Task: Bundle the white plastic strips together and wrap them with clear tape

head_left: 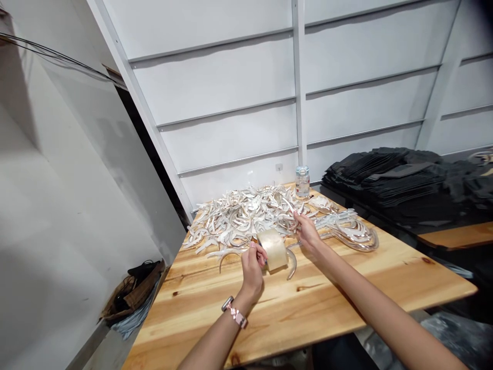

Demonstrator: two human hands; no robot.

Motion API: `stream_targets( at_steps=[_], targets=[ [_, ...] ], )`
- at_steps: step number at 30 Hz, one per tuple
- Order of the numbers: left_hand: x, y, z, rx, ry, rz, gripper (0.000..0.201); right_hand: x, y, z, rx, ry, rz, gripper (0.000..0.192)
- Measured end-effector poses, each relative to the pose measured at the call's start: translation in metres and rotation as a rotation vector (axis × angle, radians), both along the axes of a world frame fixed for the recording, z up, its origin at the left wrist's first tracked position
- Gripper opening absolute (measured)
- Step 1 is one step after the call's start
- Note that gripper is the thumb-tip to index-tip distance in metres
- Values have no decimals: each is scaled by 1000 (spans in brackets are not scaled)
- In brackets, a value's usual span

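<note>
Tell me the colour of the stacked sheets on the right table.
The stacked sheets are black, seen in the head view.

A wooden table (346,303) bears silvery curved pieces (246,216), a tape roll (274,249), a jar (302,181).

No text can be read; the label on the bottle (302,181) is too small.

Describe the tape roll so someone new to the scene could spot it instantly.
Start at the wooden table and find the heap of pale curved pieces at its far side. At the heap's near edge, the left hand grips the tape roll. It is the only thick, tan, drum-shaped ring there; everything around it is thin, flat and whitish.
</note>
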State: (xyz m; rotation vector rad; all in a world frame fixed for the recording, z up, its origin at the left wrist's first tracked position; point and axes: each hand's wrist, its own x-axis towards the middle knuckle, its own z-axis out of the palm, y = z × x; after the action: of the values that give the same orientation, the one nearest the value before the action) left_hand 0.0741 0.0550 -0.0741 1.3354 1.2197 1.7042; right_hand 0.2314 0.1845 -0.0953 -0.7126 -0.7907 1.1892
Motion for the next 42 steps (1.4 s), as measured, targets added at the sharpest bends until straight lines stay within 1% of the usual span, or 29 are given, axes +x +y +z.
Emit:
stream_targets(
  at_steps=[4,8,11,13,19,28,32,35,39,42],
  targets=[
    [0,0,0,-4,2,0,63,3,3,1,51,-102,-79,30],
    [0,0,0,1,-1,0,63,7,2,6,146,-219,-161,33],
    [0,-1,1,11,-2,7,62,8,-1,11,216,-300,-156,36],
    [0,-1,1,18,-10,17,61,8,-5,13,252,-351,-142,34],
    [-1,0,0,25,-11,26,62,4,-11,13,333,-450,-88,30],
    [-1,0,-1,28,-10,15,61,2,-13,14,376,-518,-91,26],
    [0,-1,0,36,-24,5,61,5,-14,14,420,-634,-90,27],
    [1,-2,3,39,-44,9,63,7,-18,13,438,-722,-128,26],
    [2,-3,5,23,-46,21,65,8,-24,13,390,-732,-219,30],
    [2,-3,5,9,-32,17,66,8,-25,16,341,-694,-234,31]
  ],
)
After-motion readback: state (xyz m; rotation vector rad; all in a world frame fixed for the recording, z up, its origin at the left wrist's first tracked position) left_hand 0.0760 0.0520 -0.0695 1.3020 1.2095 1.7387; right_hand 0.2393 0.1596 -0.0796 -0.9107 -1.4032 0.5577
